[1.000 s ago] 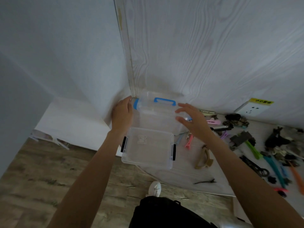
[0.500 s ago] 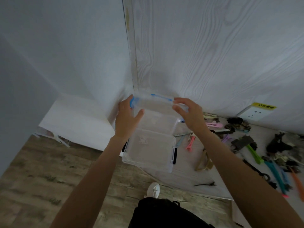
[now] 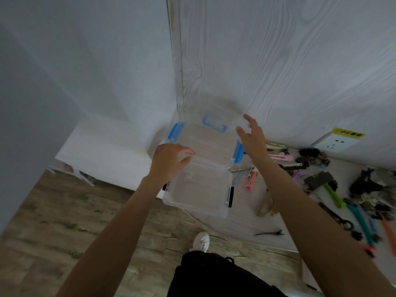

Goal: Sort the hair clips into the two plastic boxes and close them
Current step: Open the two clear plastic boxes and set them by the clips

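Two clear plastic boxes stand at the table's left corner. The near box (image 3: 199, 196) has black latches, lies open, and a small pale item rests inside. Behind it against the wall is the box with blue latches (image 3: 205, 142), its lid with a blue handle (image 3: 214, 124) facing me. My left hand (image 3: 169, 161) pinches that box's front left edge. My right hand (image 3: 251, 136) hovers at its right side, fingers spread. Hair clips lie scattered to the right: a pink clip (image 3: 250, 181), a beige claw clip (image 3: 265, 209), a green clip (image 3: 334, 196), and several dark ones (image 3: 368, 185).
A wood-grain wall rises right behind the boxes, with a socket (image 3: 336, 143) under a yellow label at the right. The near box overhangs the table's front edge (image 3: 246, 239). Below are the wooden floor and my white shoe (image 3: 201, 241).
Both hands gripped the blue-handled lid half a second ago. The lid has since turned to face me, my right hand has let go and spread, and my left hand has dropped to the front corner.
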Demonstrator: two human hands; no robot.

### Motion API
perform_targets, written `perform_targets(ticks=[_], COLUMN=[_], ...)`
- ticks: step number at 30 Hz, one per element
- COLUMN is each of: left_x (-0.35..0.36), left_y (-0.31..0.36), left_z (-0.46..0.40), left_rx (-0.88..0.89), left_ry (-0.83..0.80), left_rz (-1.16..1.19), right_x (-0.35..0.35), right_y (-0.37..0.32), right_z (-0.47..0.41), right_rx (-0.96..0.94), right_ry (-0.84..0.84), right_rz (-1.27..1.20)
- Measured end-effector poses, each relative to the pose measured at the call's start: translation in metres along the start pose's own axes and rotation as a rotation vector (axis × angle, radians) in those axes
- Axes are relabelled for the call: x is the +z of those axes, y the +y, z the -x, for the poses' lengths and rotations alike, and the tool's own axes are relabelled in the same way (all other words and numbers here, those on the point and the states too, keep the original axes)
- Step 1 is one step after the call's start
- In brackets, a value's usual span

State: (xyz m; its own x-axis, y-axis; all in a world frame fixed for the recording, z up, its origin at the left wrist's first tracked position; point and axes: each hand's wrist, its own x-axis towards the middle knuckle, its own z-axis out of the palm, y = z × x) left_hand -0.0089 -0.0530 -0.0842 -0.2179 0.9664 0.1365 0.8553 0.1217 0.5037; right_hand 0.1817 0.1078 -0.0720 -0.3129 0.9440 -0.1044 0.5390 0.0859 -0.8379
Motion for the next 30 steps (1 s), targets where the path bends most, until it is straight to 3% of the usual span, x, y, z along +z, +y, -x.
perform_targets(ticks=[3, 7, 11, 17, 21, 24, 26, 30], left_x=[0.003, 0.008, 0.011, 0.014, 0.027, 0.052, 0.084, 0.154], left_y=[-0.004, 0.005, 0.010, 0.019, 0.073, 0.136, 0.167, 0.185], left_z=[0.005, 0.006, -0.006, -0.006, 0.001, 0.007, 0.010, 0.010], left_rx=[-0.009, 0.000, -0.048, -0.064, 0.100, 0.205, 0.241, 0.081], left_ry=[0.025, 0.115, 0.086, 0.066, 0.148, 0.008, -0.106, -0.262], left_rz=[-0.032, -0.035, -0.097, -0.156, 0.108, 0.341, 0.367, 0.081], right_x=[0.003, 0.005, -0.003, -0.034, -0.073, -0.099, -0.112, -0.138], right_y=[0.001, -0.012, -0.005, 0.037, 0.069, 0.097, 0.123, 0.174], right_z=[0.007, 0.001, 0.001, 0.037, 0.095, 0.142, 0.168, 0.210], right_rx=[-0.039, 0.002, -0.046, 0.066, 0.079, 0.080, 0.096, 0.344], right_ry=[-0.120, -0.150, -0.148, -0.031, 0.093, 0.189, 0.251, 0.246], right_rz=[-0.071, -0.167, -0.056, -0.010, 0.057, 0.144, 0.363, 0.619])
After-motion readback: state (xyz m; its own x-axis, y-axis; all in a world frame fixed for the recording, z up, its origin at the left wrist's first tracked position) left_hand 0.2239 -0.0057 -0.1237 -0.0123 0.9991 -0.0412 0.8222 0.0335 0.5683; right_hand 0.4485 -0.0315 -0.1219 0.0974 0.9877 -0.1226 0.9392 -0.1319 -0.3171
